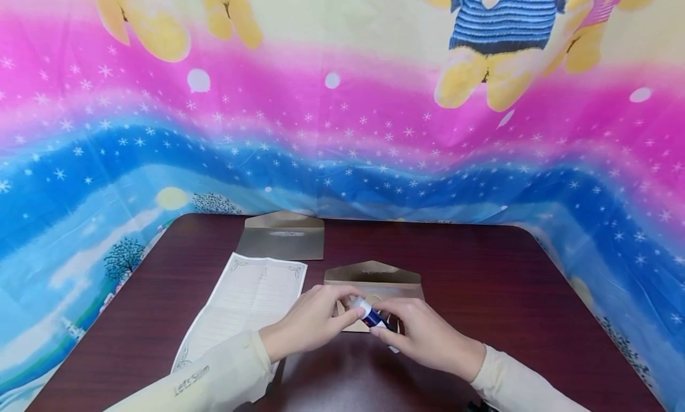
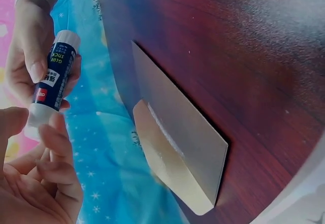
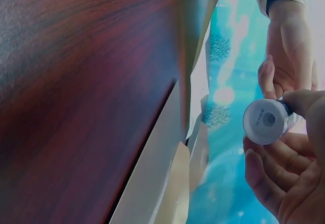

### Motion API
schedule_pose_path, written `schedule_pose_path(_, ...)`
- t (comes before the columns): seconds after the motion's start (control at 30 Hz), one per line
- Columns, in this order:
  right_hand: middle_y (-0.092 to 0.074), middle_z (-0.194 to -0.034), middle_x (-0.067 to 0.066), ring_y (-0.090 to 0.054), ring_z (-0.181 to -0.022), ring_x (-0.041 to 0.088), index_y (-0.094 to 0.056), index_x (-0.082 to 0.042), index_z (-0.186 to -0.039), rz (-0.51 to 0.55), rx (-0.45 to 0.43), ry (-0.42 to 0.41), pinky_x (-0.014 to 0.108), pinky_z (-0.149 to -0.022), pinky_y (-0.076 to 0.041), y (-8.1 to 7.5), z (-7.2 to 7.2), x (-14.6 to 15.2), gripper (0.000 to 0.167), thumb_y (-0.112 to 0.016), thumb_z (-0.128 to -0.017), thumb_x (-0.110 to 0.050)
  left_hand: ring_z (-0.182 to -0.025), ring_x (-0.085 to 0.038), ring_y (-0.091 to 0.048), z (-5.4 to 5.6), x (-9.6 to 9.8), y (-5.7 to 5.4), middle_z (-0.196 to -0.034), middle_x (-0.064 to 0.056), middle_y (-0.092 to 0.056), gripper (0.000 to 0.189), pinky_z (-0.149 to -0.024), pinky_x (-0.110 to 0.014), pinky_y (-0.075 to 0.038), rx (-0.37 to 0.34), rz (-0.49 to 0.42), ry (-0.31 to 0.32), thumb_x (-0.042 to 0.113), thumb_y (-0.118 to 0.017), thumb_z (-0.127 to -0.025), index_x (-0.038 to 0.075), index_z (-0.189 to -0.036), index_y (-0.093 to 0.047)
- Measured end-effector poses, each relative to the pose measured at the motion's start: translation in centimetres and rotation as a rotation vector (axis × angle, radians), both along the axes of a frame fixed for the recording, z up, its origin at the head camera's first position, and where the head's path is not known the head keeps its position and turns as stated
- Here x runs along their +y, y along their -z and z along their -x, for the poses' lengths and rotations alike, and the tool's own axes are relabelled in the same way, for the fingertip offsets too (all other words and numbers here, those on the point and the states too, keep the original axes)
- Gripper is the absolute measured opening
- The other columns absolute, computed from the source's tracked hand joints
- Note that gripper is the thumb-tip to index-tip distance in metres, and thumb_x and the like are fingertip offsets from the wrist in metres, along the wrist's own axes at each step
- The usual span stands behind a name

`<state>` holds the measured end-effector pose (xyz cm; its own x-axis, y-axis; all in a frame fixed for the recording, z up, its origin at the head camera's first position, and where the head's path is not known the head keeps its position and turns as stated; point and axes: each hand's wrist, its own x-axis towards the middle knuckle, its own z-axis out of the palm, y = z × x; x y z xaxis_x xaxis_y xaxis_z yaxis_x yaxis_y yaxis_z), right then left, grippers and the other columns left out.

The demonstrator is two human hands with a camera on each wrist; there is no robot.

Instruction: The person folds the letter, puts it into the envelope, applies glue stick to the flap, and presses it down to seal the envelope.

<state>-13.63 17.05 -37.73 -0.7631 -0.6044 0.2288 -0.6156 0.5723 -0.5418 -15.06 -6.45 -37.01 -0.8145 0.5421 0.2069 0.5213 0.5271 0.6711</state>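
Your left hand (image 1: 316, 318) pinches the white cap (image 2: 41, 117) of the glue stick (image 1: 373, 317) between thumb and fingertips, the fingers bent and parted only by the cap's width. Your right hand (image 1: 430, 336) has thumb and fingers about the blue barrel. The stick is up between both hands, slanted, cap toward 11 o'clock, base (image 3: 265, 122) toward 5. Expect it to be light, stiff and hardly fragile, though the smooth round tube may turn in dry fingertips; the barrel's middle should give the surest hold, the cap a small second grip. Outward from the stick, an envelope (image 1: 398, 291) lies at 12 o'clock, flap raised, a sheet of paper (image 1: 235, 308) at 9, and a farther envelope (image 1: 280, 247) at 10, all likely thin and easily creased.
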Motion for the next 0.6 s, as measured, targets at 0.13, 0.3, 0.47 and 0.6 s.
schedule_pose_path(0.13,-0.063,-0.082,-0.013,-0.051,-0.061,-0.005,-0.07,-0.021,-0.115,-0.003,-0.041,0.032,0.018,-0.053,-0.048,-0.1,0.3,0.4,0.022,-0.069,-0.096,-0.033,-0.052,0.003,-0.05,0.2,0.2,-0.2,-0.086,0.006,-0.074,0.028,-0.053,-0.019,-0.043,-0.004,0.0,-0.009,0.029,-0.066,-0.098,0.014,-0.121,-0.07)
schedule_pose_path(0.3,-0.066,-0.084,-0.013,-0.053,-0.063,-0.005,-0.07,-0.019,-0.12,0.012,-0.049,0.05,0.019,-0.054,-0.049,-0.1,0.6,1.0,0.027,-0.071,-0.096,-0.031,-0.053,0.003,-0.051,0.4,0.2,-0.3,-0.088,0.007,-0.073,0.027,-0.054,-0.019,-0.043,-0.029,0.011,-0.02,0.029,-0.065,-0.099,0.016,-0.122,-0.069)
schedule_pose_path(0.47,-0.067,-0.082,-0.012,-0.056,-0.063,-0.005,-0.07,-0.016,-0.119,0.033,-0.049,0.053,0.02,-0.055,-0.05,-0.1,0.8,1.6,0.026,-0.072,-0.095,-0.027,-0.055,0.003,-0.052,0.4,0.3,-0.3,-0.088,0.007,-0.073,0.025,-0.057,-0.02,-0.044,-0.018,0.031,-0.032,0.028,-0.064,-0.099,0.016,-0.12,-0.07)
schedule_pose_path(0.6,-0.067,-0.083,-0.011,-0.056,-0.063,-0.004,-0.071,-0.016,-0.116,0.02,-0.078,0.088,0.021,-0.055,-0.05,-0.2,1.0,2.2,0.024,-0.071,-0.095,-0.029,-0.059,0.004,-0.055,0.6,0.3,-0.1,-0.088,0.008,-0.072,0.024,-0.06,-0.02,-0.045,-0.024,0.042,-0.035,0.028,-0.064,-0.099,0.017,-0.119,-0.07)
